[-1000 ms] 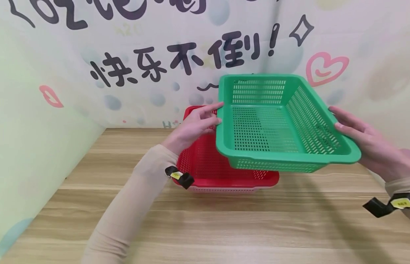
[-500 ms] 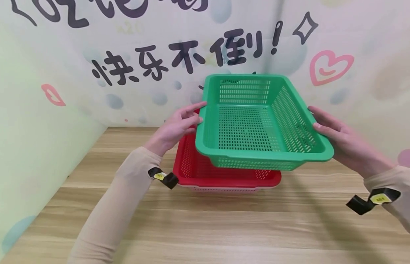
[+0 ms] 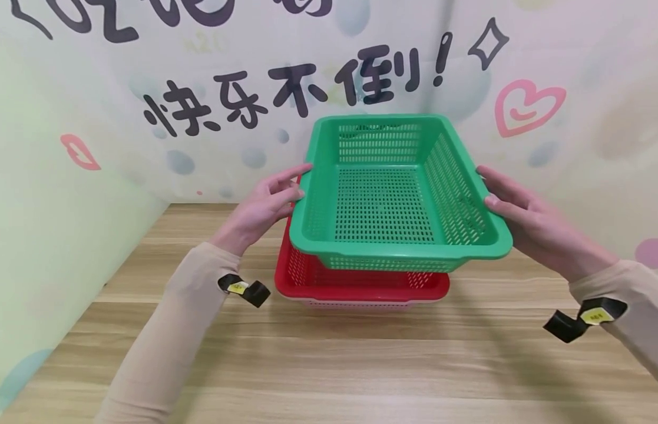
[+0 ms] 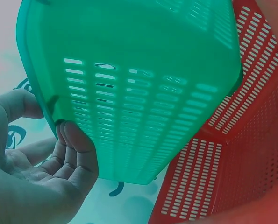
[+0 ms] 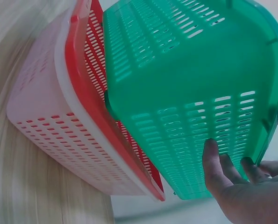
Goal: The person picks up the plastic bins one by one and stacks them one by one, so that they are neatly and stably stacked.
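Left hand [image 3: 265, 203] and right hand [image 3: 525, 218] face each other, palms inward, thumbs above, fingers curled beneath. Both forearms, in beige sleeves, extend forward with black wrist straps.

From my right wrist camera I see my right hand [image 5: 244, 186] low on the right, fingertips [image 5: 211, 154] pressed against the slotted side wall of the green basket [image 5: 190, 79] and curling under its rim. The green basket fills the upper right, tilted, its underside facing me. Left of it, the red basket [image 5: 89, 112] sits nested inside a white basket [image 5: 50, 126], both resting on the wooden table [image 5: 22, 186], which runs along the left edge
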A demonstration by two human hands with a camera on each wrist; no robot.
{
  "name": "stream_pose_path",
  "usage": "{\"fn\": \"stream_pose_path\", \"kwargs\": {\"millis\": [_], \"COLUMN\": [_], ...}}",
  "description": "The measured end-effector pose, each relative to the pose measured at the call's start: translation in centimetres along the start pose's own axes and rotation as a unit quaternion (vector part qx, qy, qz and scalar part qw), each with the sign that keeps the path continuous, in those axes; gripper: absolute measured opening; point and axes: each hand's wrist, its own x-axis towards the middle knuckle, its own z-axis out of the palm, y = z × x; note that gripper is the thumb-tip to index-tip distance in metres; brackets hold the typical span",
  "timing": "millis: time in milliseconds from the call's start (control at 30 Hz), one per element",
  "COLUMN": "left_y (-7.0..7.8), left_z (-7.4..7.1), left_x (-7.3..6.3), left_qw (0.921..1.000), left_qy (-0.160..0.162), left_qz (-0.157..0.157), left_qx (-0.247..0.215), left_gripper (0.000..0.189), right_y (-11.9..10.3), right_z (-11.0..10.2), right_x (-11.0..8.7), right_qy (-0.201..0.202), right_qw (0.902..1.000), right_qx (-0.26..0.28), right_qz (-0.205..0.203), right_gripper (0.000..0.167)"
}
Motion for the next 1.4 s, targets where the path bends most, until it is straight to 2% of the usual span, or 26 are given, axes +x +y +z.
{"fn": "stream_pose_path", "kwargs": {"millis": [467, 867, 1100, 1200, 1333, 1400], "left_y": [-0.1, -0.9, -1.6, -1.9, -2.4, -2.6], "left_z": [-1.7, -2.7, -3.1, -3.3, -3.5, -3.6], "left_x": [-1.3, -2.2, -2.3, -2.3, -2.4, -2.5], "left_qw": [0.9998, 0.9987, 0.9943, 0.9926, 0.9901, 0.9885], "left_qy": [0.008, 0.001, 0.003, 0.003, -0.002, -0.008], "left_qz": [-0.008, -0.022, -0.040, -0.051, -0.067, -0.075], "left_qx": [0.016, 0.046, 0.098, 0.110, 0.123, 0.131], "left_gripper": [0.053, 0.053, 0.053, 0.053, 0.055, 0.055], "right_y": [0.6, 1.2, 2.4, 2.9, 3.4, 3.6], "right_z": [1.2, 2.0, 2.0, 2.0, 2.2, 2.2], "right_x": [0.6, 0.8, 1.2, 1.3, 1.3, 1.3], "right_qy": [-0.013, -0.013, -0.024, -0.021, -0.008, -0.003], "right_qw": [0.9998, 0.9942, 0.9915, 0.9856, 0.9730, 0.9696], "right_qx": [-0.004, -0.078, -0.110, -0.154, -0.219, -0.232], "right_qz": [0.012, 0.072, 0.065, 0.066, 0.073, 0.077], "right_gripper": [0.061, 0.061, 0.065, 0.065, 0.067, 0.068]}}
